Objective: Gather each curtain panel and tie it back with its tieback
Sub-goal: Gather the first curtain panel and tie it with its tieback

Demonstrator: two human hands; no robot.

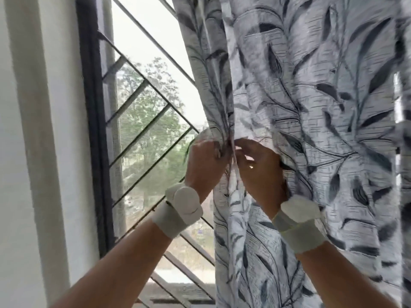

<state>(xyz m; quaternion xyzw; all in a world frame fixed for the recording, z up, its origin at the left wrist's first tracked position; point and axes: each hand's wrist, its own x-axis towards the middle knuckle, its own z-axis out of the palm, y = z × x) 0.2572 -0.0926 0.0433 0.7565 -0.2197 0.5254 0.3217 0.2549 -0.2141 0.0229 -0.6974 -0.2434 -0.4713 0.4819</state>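
curtain panel (311, 130) is bunched by left hand (203, 161) and right hand (259, 167), both gripping its folds.

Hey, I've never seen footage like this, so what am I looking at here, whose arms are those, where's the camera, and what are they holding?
There is no machine: these are a person's two bare arms, filmed by one wide-angle camera worn on the head, looking forward and down. Each wrist carries a pale strapped band. The left hand grips a bunched fold of the leaf-print curtain at its edge. The right hand pinches the cloth beside it. To the left is a window with a diagonal metal grille and trees outside. No tieback is clearly visible.
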